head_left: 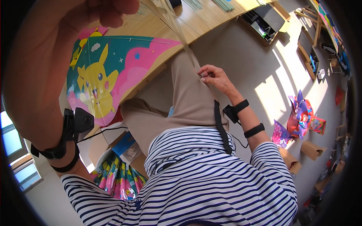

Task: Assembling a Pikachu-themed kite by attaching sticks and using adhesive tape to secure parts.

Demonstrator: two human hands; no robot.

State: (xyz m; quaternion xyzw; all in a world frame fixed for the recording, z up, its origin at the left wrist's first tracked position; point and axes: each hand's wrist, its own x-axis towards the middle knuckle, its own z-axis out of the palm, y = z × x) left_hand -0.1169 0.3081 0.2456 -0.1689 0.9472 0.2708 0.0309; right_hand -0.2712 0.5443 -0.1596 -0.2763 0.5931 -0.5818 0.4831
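The right hand (215,79) pinches the lower part of a clear plastic strip (176,28), which slants up and leftward from it across the worktop (205,23) edge. The left hand (111,14), left of the strip, is cut off above; whether it holds anything I cannot tell.

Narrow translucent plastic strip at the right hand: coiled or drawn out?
Drawn out: the strip runs nearly straight from the pinching right hand to the picture's top edge; far end unseen.

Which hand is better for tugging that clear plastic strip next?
Probably the right hand: it pinches the long, clear plastic strip. The left hand is partly cut off above, its grip unclear.
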